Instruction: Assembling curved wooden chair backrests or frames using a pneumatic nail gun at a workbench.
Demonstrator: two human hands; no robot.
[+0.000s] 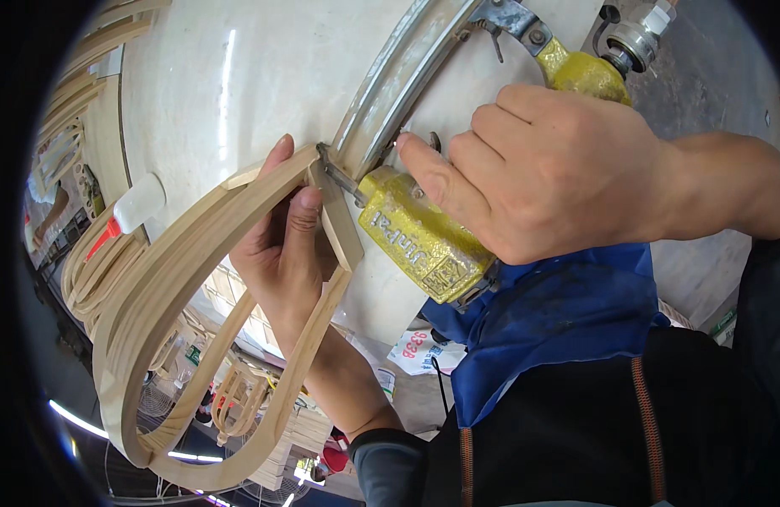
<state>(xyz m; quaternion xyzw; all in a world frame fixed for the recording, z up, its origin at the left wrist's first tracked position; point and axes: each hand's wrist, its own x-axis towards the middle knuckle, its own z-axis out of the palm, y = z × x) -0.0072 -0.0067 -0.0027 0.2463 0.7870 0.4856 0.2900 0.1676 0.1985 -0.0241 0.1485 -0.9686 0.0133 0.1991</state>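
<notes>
A bent wooden frame (153,313), made of curved pale strips, stands tilted at the left. Its upper end is held in my left hand (280,245), the thumb pressed on the inner side near a short angled wooden piece (337,221) and fingers behind the wood. My right hand (542,169) is wrapped round the handle of a yellow air nail gun (428,238), its index finger stretched towards the trigger area. The gun's nose meets the frame's corner where the pieces join; whether it presses there I cannot tell. Most of the handle is hidden by my hand.
A white bottle with a red tip (141,203) lies beside the frame on the pale worktop (229,84). An air fitting (639,40) sticks out behind the gun. More curved wooden pieces (94,270) are stacked at the left, with another person partly visible there. Blue cloth (559,313) covers my lap.
</notes>
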